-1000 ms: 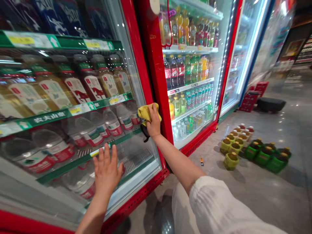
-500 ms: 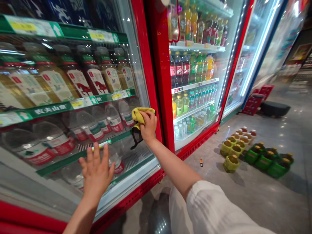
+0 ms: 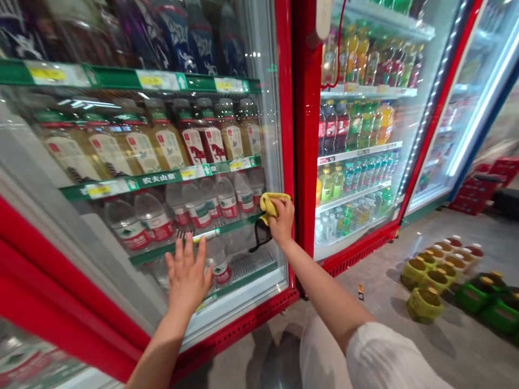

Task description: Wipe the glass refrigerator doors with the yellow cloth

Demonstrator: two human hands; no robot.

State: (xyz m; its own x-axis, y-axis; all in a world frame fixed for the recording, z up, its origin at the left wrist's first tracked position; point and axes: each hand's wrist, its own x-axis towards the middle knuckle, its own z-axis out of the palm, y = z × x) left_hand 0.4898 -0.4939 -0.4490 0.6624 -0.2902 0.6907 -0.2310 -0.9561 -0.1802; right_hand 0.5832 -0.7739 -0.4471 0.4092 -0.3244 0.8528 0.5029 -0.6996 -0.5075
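The green shelf strip (image 3: 158,179) reads 农夫山泉 — Nongfu Spring — in white characters. The yellow price tags (image 3: 99,189) on it and the water-bottle labels (image 3: 163,229) below are too small to read.

Amber-filled bottles (image 3: 162,143) were lined up above a green shelf rail (image 3: 158,181), and large water bottles with red labels (image 3: 152,216) were ranked below it. Cola and juice bottles (image 3: 334,127) were stocked in the neighbouring red-framed cooler (image 3: 306,135). On the polished floor (image 3: 377,329), yellow baskets (image 3: 425,305) and green baskets (image 3: 472,297) of bottles were set just beside each other, a small orange packet (image 3: 360,292) was left nearby, and red crates (image 3: 474,194) were stacked farther off.
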